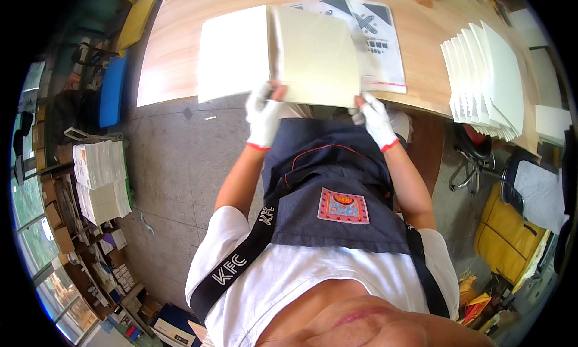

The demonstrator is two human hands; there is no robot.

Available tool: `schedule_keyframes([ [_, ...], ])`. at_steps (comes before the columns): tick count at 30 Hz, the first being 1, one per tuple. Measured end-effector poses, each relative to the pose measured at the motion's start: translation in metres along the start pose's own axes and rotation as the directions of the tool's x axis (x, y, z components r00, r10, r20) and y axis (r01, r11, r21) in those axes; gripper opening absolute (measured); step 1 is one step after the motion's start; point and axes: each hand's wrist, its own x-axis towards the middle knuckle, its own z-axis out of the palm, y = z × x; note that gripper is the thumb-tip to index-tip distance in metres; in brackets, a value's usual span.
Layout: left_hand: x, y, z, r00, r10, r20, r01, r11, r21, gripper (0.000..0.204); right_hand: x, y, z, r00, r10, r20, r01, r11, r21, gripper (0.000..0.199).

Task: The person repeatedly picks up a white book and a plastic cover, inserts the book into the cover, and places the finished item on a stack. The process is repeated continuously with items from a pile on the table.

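In white gloves with red cuffs and bare fingertips, my left hand (264, 113) and my right hand (374, 119) pinch the near corners of a cream paper sheet (318, 58). Slight blur on the sheet and fingers hides whether it is one sheet or several. Directly left of it a white paper pile (233, 56) lies on the wooden table (174, 52), reaching its near edge. Under and beyond the cream sheet's right side lies a clear printed plastic bag (385, 61) with dark pencil drawings.
A fanned stack of white folded paper (484, 82) stands at the table's right end. Below it is a wheeled chair (472, 157). A bundle of printed sheets (99, 178) sits on the left, near crowded shelves (90, 268). A blue panel (112, 91) stands left of the table.
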Motion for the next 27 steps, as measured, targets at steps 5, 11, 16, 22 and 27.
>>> schedule_keyframes([
  [5, 0.044, 0.01, -0.087, 0.928, 0.067, -0.365, -0.075, 0.997, -0.007, 0.015, 0.047, -0.054, 0.116, 0.959, -0.105, 0.265, 0.149, 0.977, -0.155, 0.024],
  [11, 0.068, -0.086, -0.15, 0.922, -0.041, -0.384, 0.193, 0.91, 0.366, 0.041, 0.064, -0.058, 0.18, 0.966, -0.055, 0.251, 0.186, 0.825, -0.534, 0.037],
  [16, 0.051, -0.103, -0.153, 0.737, -0.101, -0.668, -0.037, 0.981, -0.189, 0.04, 0.032, -0.078, 0.115, 0.976, -0.116, 0.182, 0.114, 0.993, 0.022, 0.023],
  [22, 0.001, -0.074, -0.118, 0.78, 0.242, -0.577, -0.139, 0.966, 0.217, 0.029, -0.084, -0.152, -0.077, 0.733, -0.388, -0.558, 0.512, 0.856, 0.077, 0.027],
  [27, -0.007, -0.052, -0.062, 0.876, 0.415, -0.248, -0.391, 0.909, 0.142, 0.028, -0.136, -0.198, -0.165, 0.859, -0.016, -0.512, 0.271, 0.863, 0.427, 0.038],
])
